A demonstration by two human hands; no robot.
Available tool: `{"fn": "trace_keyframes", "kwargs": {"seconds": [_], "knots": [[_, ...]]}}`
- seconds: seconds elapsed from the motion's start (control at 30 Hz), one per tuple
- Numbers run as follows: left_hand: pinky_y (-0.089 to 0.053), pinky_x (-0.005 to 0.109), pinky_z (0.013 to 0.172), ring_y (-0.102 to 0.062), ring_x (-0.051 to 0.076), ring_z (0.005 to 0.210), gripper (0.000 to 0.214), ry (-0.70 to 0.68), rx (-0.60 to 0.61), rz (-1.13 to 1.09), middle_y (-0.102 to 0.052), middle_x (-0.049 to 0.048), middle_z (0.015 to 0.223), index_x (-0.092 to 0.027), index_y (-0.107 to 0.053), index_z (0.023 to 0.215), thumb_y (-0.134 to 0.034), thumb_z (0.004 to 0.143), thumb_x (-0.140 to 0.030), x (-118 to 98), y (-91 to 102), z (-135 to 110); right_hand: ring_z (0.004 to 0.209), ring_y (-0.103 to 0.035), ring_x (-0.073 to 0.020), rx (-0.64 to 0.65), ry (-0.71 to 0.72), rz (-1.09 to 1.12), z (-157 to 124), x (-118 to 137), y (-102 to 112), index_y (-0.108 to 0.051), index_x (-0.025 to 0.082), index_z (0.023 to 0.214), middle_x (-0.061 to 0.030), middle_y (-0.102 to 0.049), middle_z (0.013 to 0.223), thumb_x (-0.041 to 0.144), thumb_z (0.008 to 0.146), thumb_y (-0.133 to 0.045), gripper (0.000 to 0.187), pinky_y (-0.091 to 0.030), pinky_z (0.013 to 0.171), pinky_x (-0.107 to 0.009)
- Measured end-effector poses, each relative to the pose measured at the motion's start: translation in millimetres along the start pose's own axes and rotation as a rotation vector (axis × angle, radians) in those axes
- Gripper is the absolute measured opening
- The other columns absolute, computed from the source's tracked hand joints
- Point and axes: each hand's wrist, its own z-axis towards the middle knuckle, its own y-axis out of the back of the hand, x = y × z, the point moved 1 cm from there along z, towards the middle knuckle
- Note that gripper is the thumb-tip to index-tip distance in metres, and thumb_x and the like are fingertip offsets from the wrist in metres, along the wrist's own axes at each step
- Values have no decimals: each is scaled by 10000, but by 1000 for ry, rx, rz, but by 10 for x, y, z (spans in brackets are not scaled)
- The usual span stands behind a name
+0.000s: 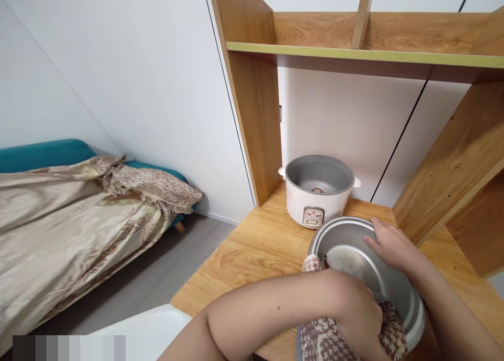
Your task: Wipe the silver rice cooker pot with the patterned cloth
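A grey metal rice cooker inner pot (350,251) is tilted toward me at the front of the wooden desk. My right hand (394,243) grips its far right rim, thumb inside and fingers over the edge. Bunched in my left hand (356,311) is a brown-and-white houndstooth cloth (394,324), pressed against the near inner side of the pot. More of this cloth hangs over the pot's near left side; my left forearm hides part of the pot. Just behind stands the white rice cooker body (315,206), lidless, with a heating plate inside.
The wooden desk (236,261) has a side panel (255,130) at left and a shelf (354,54) above. A white chair (149,324) is at the lower left. Farther left, a teal sofa (47,151) carries a patterned cover (79,224).
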Motion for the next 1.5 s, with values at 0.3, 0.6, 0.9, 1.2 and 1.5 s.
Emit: {"fn": "trace_keyframes", "kwargs": {"seconds": [0.3, 0.6, 0.9, 1.2, 1.5], "knots": [[-495, 330, 653, -679, 272, 868, 657, 24, 26, 3, -717, 200, 1005, 2, -624, 1193, -560, 744, -474, -30, 15, -43, 931, -618, -309, 4, -10, -10, 14, 9, 7, -439, 187, 986, -140, -650, 997, 327, 943, -415, 149, -361, 686, -347], [-488, 331, 670, -664, 262, 847, 777, -5, -17, 12, -721, 184, 951, -14, -624, 1199, -488, 735, -623, 55, -73, 69, 957, -615, -308, 8, -13, -15, 6, 10, 9, -448, 176, 1034, -146, -650, 1022, 332, 949, -414, 181, -366, 711, -348], [-466, 325, 595, -631, 230, 655, 731, -41, -69, 27, -717, 170, 794, -12, -678, 1095, -528, 708, -614, 69, -99, 122, 952, -618, -313, 11, -11, -12, 12, -2, 2, -458, 169, 1039, -147, -651, 1027, 329, 943, -414, 191, -370, 708, -354], [-474, 337, 630, -645, 234, 672, 624, -58, -180, 24, -722, 152, 801, -68, -717, 984, -566, 669, -586, 69, -102, 108, 943, -615, -309, 13, -14, -6, -5, 18, 23, -465, 167, 1044, -144, -653, 1011, 326, 940, -411, 197, -373, 709, -353], [-473, 333, 611, -652, 249, 715, 740, -39, -82, -13, -720, 181, 863, -15, -670, 1106, -539, 688, -612, 63, -70, 81, 948, -612, -308, 21, -20, -5, -3, 27, 34, -463, 161, 1065, -145, -653, 1011, 320, 943, -413, 207, -375, 720, -355]]}}
